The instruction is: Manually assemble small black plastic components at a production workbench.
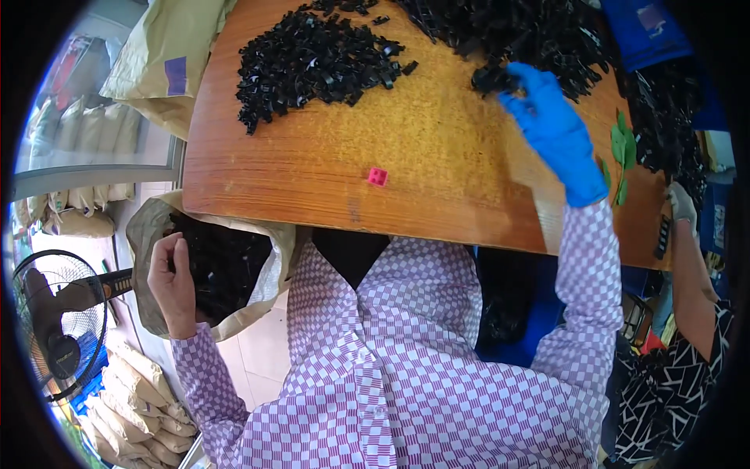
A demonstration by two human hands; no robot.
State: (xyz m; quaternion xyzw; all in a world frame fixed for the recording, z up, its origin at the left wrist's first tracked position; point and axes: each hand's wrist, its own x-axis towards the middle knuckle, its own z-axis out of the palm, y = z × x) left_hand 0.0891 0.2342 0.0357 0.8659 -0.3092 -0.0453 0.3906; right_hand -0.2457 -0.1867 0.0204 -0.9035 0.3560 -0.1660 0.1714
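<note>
My right hand [553, 129], in a blue glove, reaches over the wooden table with its fingers bent around a clump of black plastic pieces [491, 80]. The clump is slightly blurred and lies at the near edge of a large heap of black plastic parts [539, 39]. My bare left hand [172, 283] is above the rim of an open woven sack [148, 234] holding more black parts [223, 262]. Its fingers are curled in toward the thumb; whatever they may hold is hidden. To the left on the tabletop lies a second pile of small black pieces [316, 62].
A small pink block [377, 177] sits on the table [437, 172] near its front edge. Green leaves [623, 148] lie at the right. Beyond them a co-worker's gloved hand [682, 205] is at the table's edge. A fan [62, 320] and stacked sacks [129, 406] stand left.
</note>
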